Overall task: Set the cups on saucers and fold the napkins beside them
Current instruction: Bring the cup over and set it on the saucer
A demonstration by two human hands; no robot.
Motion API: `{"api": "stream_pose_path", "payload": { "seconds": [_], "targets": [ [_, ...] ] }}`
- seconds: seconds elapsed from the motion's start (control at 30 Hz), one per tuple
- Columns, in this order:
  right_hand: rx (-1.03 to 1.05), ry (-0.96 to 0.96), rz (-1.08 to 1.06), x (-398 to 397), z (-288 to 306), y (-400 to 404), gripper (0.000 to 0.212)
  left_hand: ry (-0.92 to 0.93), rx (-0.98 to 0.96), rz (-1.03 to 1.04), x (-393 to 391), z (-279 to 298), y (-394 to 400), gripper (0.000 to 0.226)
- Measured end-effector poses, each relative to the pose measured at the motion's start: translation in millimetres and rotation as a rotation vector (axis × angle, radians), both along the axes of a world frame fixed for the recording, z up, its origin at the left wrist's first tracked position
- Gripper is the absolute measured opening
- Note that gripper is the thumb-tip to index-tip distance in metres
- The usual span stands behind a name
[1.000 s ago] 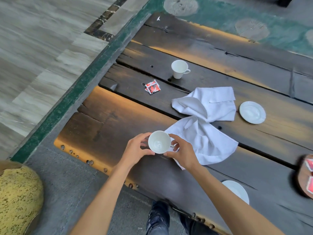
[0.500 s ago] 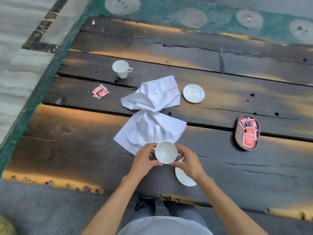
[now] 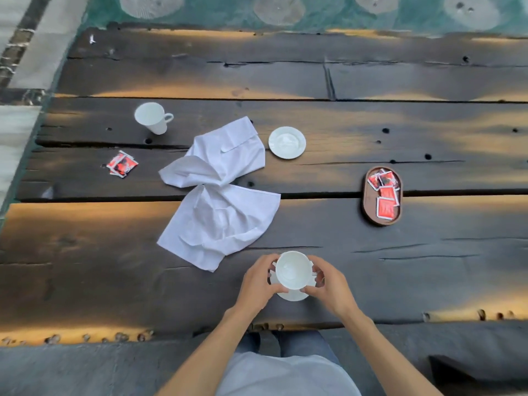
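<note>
Both hands hold a white cup (image 3: pixel 293 270) over a white saucer (image 3: pixel 293 296) near the table's front edge. My left hand (image 3: pixel 258 284) grips its left side and my right hand (image 3: pixel 328 285) grips its right side. Whether the cup touches the saucer I cannot tell. A second white cup (image 3: pixel 153 117) stands at the back left. A second saucer (image 3: pixel 287 142) lies bare at the middle back. Two crumpled white napkins (image 3: pixel 220 190) lie overlapping in the middle of the dark wooden table (image 3: pixel 400 267).
Red sachets (image 3: pixel 121 164) lie loose at the left. A brown oval tray (image 3: pixel 382 195) with more red sachets sits at the right. The table's front edge runs just before my legs. Green floor lies beyond the far edge.
Both hands carried the cup to the right, from beside the napkins' near corner to a spot over the near saucer. The camera view swung right with them.
</note>
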State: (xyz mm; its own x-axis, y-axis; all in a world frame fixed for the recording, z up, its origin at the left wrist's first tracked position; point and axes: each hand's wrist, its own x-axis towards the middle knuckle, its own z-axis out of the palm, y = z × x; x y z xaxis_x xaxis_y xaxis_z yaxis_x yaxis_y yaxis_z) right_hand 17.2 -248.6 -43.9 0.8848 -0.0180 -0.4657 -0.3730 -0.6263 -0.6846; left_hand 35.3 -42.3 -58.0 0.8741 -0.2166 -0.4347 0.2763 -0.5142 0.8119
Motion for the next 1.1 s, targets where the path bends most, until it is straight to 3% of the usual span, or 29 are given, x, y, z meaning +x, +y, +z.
{"api": "stream_pose_path", "payload": {
  "seconds": [0.67,0.8,0.9,1.1],
  "targets": [
    [-0.035,0.032,0.130,0.9,-9.1,-13.5,0.065,0.070,0.043,0.044,-12.6,-11.3,-15.6,0.067],
    [-0.043,0.077,0.179,5.0,-11.2,-19.6,0.076,0.070,0.047,0.019,-11.4,-13.0,-12.5,0.072],
    [-0.038,0.150,0.226,14.2,-10.0,-35.3,0.087,0.064,0.045,0.008,-8.2,-12.3,-0.5,0.081],
    [-0.108,0.118,0.104,62.6,11.0,-57.7,0.073,0.024,0.041,0.192,27.4,-2.3,65.2,0.071]
  ]
}}
